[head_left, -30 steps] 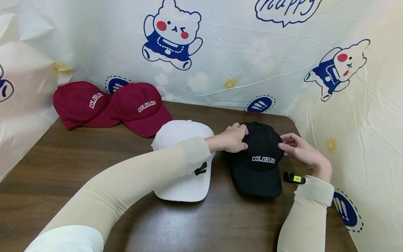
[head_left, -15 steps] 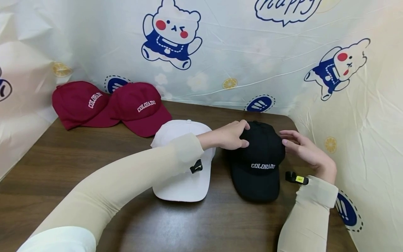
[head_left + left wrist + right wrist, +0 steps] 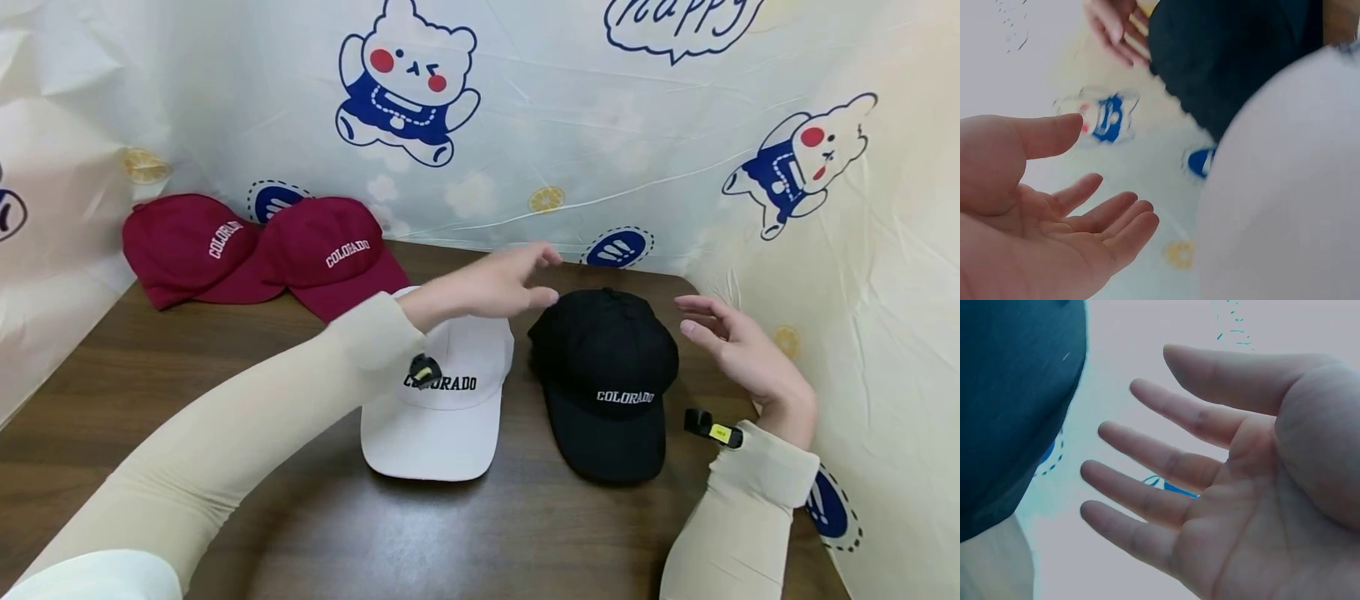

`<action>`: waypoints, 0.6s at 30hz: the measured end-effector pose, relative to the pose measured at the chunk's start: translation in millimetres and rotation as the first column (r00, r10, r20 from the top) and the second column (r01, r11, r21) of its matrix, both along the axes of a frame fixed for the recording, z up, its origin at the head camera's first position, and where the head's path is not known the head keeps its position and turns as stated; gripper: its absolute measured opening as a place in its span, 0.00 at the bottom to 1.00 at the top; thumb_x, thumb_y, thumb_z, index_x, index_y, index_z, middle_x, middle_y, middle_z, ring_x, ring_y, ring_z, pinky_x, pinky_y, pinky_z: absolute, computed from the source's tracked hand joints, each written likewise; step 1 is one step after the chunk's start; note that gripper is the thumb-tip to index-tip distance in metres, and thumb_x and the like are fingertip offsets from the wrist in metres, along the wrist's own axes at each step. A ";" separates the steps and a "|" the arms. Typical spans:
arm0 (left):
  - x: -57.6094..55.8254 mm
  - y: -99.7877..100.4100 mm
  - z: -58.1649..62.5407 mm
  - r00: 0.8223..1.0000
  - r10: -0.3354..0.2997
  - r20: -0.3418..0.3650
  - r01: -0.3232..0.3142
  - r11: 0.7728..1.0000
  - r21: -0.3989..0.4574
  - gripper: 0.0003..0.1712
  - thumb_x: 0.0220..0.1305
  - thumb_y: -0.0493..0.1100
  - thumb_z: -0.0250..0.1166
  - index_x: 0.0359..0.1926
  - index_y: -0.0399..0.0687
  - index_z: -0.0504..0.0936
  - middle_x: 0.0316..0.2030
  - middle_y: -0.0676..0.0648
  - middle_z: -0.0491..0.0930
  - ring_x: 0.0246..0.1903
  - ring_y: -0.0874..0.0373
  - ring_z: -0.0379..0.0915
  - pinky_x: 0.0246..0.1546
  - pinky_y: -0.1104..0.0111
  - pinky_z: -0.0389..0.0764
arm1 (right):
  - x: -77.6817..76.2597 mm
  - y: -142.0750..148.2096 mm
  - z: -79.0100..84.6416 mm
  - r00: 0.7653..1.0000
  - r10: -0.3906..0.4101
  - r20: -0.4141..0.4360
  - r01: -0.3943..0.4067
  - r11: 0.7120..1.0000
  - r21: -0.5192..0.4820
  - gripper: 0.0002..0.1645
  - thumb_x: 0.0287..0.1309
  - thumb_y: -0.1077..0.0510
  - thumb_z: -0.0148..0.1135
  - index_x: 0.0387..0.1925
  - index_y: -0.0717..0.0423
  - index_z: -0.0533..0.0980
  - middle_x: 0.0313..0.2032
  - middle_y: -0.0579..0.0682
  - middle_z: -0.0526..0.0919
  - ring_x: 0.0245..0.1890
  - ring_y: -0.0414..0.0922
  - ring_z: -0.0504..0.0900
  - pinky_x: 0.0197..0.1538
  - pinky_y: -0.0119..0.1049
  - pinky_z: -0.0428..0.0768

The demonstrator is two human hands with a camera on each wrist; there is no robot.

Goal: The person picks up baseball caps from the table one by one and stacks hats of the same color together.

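Note:
A black cap (image 3: 611,350) marked COLORADO lies at the right of the table, its brim toward the front. Beside it on the left is a white cap (image 3: 442,433), also lettered, partly covered by the left forearm. My left hand (image 3: 491,279) hovers above the back of the white cap, thumb and fingers spread and nothing held. Just right of the black cap, apart from it, is my right hand (image 3: 750,350); the right wrist view shows its palm and straight fingers (image 3: 1147,494) bare. In the left wrist view the white cap (image 3: 1291,187) fills the right side.
Two dark red caps, a left one (image 3: 187,250) and a right one (image 3: 337,250), overlap at the back left. A printed sheet (image 3: 540,108) with cartoon bears hangs behind and along both sides of the brown wooden table (image 3: 450,542).
Both hands have come off the black cap: the left has moved left and back over the white cap, the right slightly outward. The black cap shifted slightly toward the front, then stayed.

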State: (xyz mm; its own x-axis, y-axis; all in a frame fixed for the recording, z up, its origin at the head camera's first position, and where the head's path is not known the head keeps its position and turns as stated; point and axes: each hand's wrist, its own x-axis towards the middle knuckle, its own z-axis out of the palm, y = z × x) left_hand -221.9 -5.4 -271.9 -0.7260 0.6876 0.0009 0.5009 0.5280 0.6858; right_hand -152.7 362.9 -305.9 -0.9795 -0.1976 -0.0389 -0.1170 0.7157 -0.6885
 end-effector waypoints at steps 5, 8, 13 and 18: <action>-6.2 -40.5 11.5 0.996 0.081 0.020 -0.083 0.994 0.073 0.32 0.80 0.47 0.61 0.77 0.44 0.63 0.77 0.44 0.66 0.76 0.47 0.61 0.76 0.53 0.65 | 4.6 -11.2 9.3 0.997 -0.015 -0.081 0.016 1.000 0.006 0.33 0.83 0.47 0.53 0.79 0.54 0.62 0.75 0.61 0.69 0.71 0.60 0.70 0.56 0.14 0.68; -11.2 -66.8 14.5 0.988 0.145 0.046 -0.149 0.984 0.095 0.34 0.80 0.47 0.61 0.78 0.45 0.61 0.78 0.43 0.64 0.77 0.46 0.59 0.75 0.49 0.66 | 5.3 -22.2 14.1 0.988 0.002 -0.156 -0.003 1.000 -0.003 0.32 0.82 0.50 0.55 0.78 0.55 0.64 0.75 0.60 0.70 0.72 0.59 0.70 0.58 0.12 0.68; -18.6 -109.1 13.0 0.964 0.253 0.084 -0.260 0.961 0.098 0.36 0.80 0.50 0.60 0.81 0.49 0.58 0.79 0.42 0.62 0.78 0.44 0.57 0.75 0.44 0.65 | 5.3 -46.8 19.8 0.969 0.032 -0.245 -0.038 0.999 -0.023 0.29 0.80 0.55 0.59 0.76 0.54 0.68 0.74 0.56 0.72 0.73 0.57 0.72 0.63 0.15 0.69; -21.6 -145.3 7.6 0.935 0.343 0.091 -0.352 0.929 0.112 0.38 0.80 0.52 0.60 0.82 0.51 0.57 0.79 0.42 0.61 0.79 0.42 0.56 0.74 0.42 0.65 | 5.2 -74.8 24.5 0.951 0.055 -0.306 -0.062 0.998 -0.012 0.29 0.77 0.57 0.62 0.75 0.53 0.70 0.73 0.54 0.73 0.74 0.55 0.71 0.73 0.32 0.69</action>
State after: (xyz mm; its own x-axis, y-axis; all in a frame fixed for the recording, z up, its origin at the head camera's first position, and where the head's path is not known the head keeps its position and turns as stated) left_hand -243.4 -150.7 -264.3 -0.9209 0.3895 0.0117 0.2504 0.5685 0.7836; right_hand -147.6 288.2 -281.4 -0.9307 -0.2525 0.2648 -0.3652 0.6868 -0.6284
